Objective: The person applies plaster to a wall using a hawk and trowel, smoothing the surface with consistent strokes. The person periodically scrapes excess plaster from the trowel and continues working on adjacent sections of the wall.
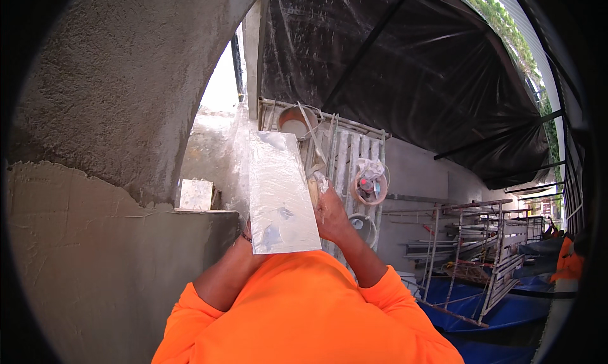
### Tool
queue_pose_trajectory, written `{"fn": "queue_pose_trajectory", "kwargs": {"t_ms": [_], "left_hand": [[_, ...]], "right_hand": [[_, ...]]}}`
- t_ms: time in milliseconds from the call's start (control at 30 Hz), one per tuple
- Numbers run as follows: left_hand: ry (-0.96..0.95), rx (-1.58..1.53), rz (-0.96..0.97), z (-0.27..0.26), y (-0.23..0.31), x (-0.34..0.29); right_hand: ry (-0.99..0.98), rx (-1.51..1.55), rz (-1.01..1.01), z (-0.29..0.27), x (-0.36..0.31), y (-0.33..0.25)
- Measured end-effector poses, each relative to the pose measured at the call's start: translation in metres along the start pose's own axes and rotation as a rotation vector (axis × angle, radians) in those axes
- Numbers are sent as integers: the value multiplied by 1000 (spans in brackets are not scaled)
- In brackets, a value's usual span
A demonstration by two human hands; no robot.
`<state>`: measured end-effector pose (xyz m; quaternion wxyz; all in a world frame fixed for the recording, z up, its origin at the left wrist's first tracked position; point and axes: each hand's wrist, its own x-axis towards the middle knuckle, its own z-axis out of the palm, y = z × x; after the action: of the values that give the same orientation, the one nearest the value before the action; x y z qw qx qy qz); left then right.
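A long rectangular plastering hawk [284, 193], its pale face smeared with thin wet plaster, is held up in front of my chest. My left hand [247, 230] is at its lower left edge, mostly hidden behind it; only the part near the wrist, with a dark bracelet, shows. Against the right edge, my right hand [332, 213] is closed, its fingers curled and whitened with plaster. A pale, wood-coloured handle [313, 190] shows between that hand and the hawk, and the rest of that tool is hidden.
Slatted scaffold planks [345, 152] below carry an orange-brown bucket [296, 121], a pinkish bucket [373, 199] of odds and ends and a grey bucket [369, 231]. At left rises a partly plastered wall [95, 237]. A dark sheet [405, 66] hangs opposite; scaffold frames [494, 263] stand lower right.
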<state>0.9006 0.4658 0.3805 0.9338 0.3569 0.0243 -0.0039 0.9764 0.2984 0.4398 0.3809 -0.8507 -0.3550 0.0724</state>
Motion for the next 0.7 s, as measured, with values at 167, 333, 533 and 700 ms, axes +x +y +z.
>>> {"fn": "queue_pose_trajectory", "kwargs": {"t_ms": [167,333,533,700], "left_hand": [[6,-247,-114,-5,2,-5],[28,724,175,-9,-8,-3],[-193,-385,-105,-34,-4,-7],[-113,-525,-218,-48,-7,-16]], "right_hand": [[-31,-226,-162,3,-2,-15],[-78,-118,-68,5,-3,-18],[-69,-33,44,16,-11,-10],[-38,11,231,20,-26,1]]}}
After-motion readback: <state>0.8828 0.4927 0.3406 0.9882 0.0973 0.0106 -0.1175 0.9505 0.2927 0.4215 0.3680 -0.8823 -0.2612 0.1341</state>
